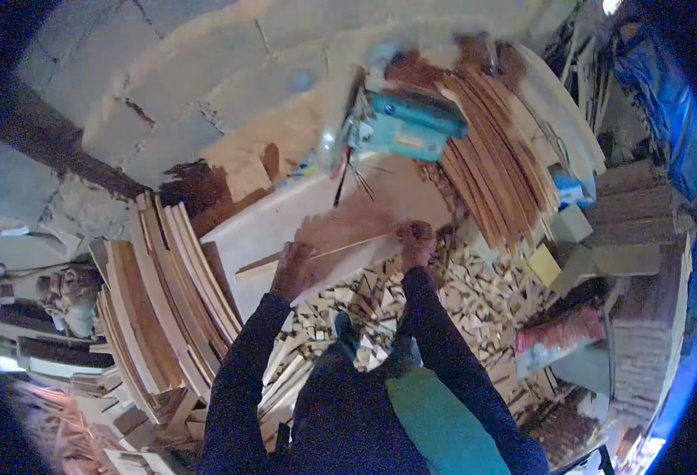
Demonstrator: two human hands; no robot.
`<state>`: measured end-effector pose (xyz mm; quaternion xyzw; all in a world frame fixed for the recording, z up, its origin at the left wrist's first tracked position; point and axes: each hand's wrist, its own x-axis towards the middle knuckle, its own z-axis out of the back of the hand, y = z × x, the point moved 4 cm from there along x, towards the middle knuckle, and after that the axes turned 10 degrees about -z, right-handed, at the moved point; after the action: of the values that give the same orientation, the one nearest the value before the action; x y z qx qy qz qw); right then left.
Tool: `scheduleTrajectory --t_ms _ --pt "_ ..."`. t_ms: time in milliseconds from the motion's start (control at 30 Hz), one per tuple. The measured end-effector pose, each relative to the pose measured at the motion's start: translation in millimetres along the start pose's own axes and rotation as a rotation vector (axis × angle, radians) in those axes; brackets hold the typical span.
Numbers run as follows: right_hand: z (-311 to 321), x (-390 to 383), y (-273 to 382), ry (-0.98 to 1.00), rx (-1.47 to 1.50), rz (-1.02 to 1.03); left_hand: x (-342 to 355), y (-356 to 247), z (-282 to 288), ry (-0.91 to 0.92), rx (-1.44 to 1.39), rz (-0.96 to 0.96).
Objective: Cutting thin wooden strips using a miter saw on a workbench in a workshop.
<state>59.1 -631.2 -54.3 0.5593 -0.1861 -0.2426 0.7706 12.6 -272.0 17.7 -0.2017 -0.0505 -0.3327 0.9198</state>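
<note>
A thin, narrow wooden strip (347,247) lies slantwise over a pale work board (257,226) in front of me. My left hand (295,263) is closed on the strip toward its left end. At the other end my right hand (416,240) is closed around it, with its fingertips in shadow. Beyond both hands stands a teal power saw (416,123) with a metal head on its left side. Its blade is too blurred to make out.
Upright bundles of wooden strips stand at the left (166,293), and a brown stack of strips (495,158) leans at the right. Small wood offcuts (475,297) cover the ground around my feet. A red and white bag (561,340) lies at the right, near stacked boards (641,317).
</note>
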Motion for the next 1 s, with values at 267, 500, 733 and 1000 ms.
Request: scheduleTrajectory --t_ms 267,500,733,1000 --pt "-140.3 61.6 13.2 0.111 0.031 0.352 15.3 89.0 41.6 -0.293 -0.548 0.329" --pt "-140.9 44.6 98.1 0.748 0.448 -0.287 27.2 107.5 79.8 -0.260 -0.150 0.275" --pt "-151.8 52.1 98.7 0.800 0.384 -0.324 21.2 111.6 69.5 -0.427 -0.014 0.371" --pt "-153.8 55.3 84.2 0.856 0.578 -0.384 25.4 120.0 60.9 -0.328 0.263 0.363"
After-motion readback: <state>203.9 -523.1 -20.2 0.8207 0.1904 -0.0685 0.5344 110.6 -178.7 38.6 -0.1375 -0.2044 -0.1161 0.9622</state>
